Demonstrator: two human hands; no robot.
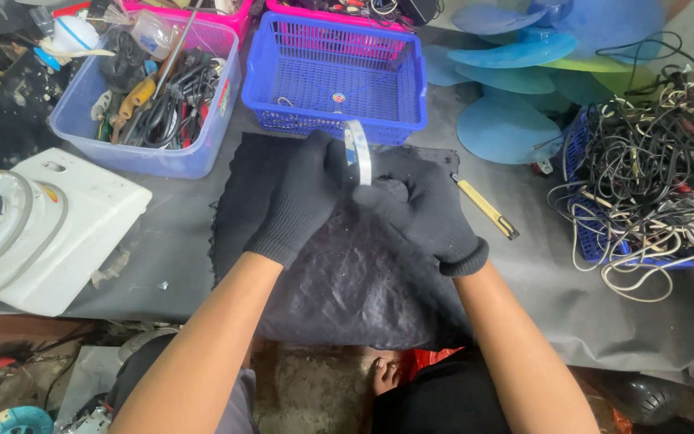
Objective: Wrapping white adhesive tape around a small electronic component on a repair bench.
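Both my hands wear black knit gloves and meet over a black cloth (347,281) spread on the workbench. My left hand (299,197) and my right hand (427,213) together pinch a thin, shiny curved metal strip (359,149) that stands up between the fingertips. The strip bends in an arc above the cloth, just in front of a blue plastic basket (415,80).
A clear tub of tools and cables (154,157) stands back left. A white appliance housing (66,225) lies at the left. A yellow utility knife (485,207) rests right of the cloth. Blue fan blades (508,128) and a tangle of wires (652,177) fill the right.
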